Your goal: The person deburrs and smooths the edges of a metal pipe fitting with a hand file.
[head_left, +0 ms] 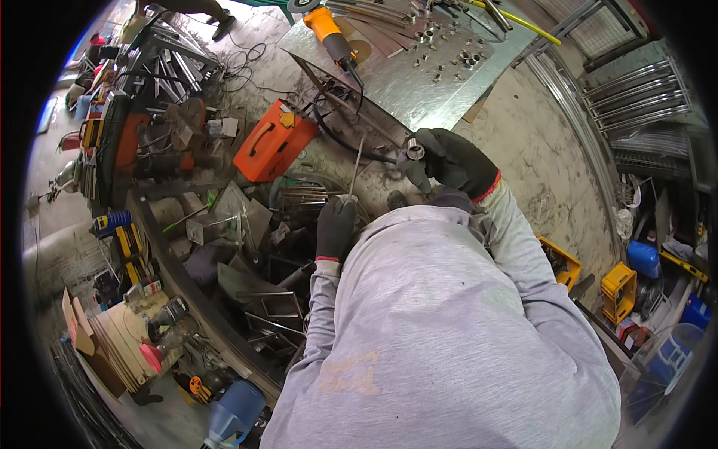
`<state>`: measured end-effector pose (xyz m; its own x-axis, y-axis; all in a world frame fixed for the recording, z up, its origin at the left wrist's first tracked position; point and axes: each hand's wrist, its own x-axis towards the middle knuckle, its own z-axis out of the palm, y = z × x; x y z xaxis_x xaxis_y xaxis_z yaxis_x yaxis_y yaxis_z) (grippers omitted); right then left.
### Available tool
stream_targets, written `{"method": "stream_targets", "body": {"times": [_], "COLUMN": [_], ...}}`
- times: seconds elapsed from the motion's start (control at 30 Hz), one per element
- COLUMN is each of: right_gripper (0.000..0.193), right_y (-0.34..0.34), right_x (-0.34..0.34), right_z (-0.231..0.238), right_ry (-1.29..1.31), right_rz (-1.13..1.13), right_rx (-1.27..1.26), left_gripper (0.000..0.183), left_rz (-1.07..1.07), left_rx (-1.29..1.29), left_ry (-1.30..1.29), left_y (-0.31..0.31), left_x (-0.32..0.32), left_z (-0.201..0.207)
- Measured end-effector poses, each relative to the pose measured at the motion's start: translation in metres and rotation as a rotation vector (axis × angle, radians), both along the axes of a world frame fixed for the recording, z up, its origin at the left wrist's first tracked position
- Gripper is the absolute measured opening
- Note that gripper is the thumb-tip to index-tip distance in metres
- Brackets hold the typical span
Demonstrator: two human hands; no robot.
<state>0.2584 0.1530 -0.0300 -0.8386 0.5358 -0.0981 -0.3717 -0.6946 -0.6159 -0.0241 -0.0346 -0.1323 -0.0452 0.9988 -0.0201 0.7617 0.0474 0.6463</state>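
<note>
My left hand [336, 229], in a dark glove with a red cuff, is closed around the lower end of a thin grey rod [357, 168]. The rod points up and away, its far end free. Held up near the table's close corner, my right hand [458, 163] wears a matching glove. Its fingers grip a short shiny metal tube piece [415, 150], with the open round end showing. The rod and the tube piece are apart. Beyond both hands, a metal-topped table [396, 97] carries several similar small metal pieces [467, 57].
An orange angle grinder [324, 28] lies on the table. An orange-red box with a handle [274, 142] stands left of it, above metal scraps [262, 280]. Shiny tubes [636, 97] and a yellow crate [619, 292] are at right. A blue jug [235, 410] sits lower left.
</note>
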Motion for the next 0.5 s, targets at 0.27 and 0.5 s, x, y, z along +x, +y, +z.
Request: {"method": "stream_targets", "body": {"times": [0.27,0.5], "right_gripper": [0.022,0.018], "right_y": [0.001,-0.016], "right_x": [-0.017,-0.017], "right_z": [0.0,0.008], "right_ry": [0.197,0.235], "right_rz": [0.129,0.1], "right_rx": [-0.389,-0.576], "left_gripper": [0.017,0.016], "left_rz": [0.179,0.042], "left_rx": [-0.175,-0.209], "left_ry": [-0.205,-0.074], "left_y": [-0.003,0.0], "left_x": [0.006,0.009], "left_z": [0.0,0.0]}}
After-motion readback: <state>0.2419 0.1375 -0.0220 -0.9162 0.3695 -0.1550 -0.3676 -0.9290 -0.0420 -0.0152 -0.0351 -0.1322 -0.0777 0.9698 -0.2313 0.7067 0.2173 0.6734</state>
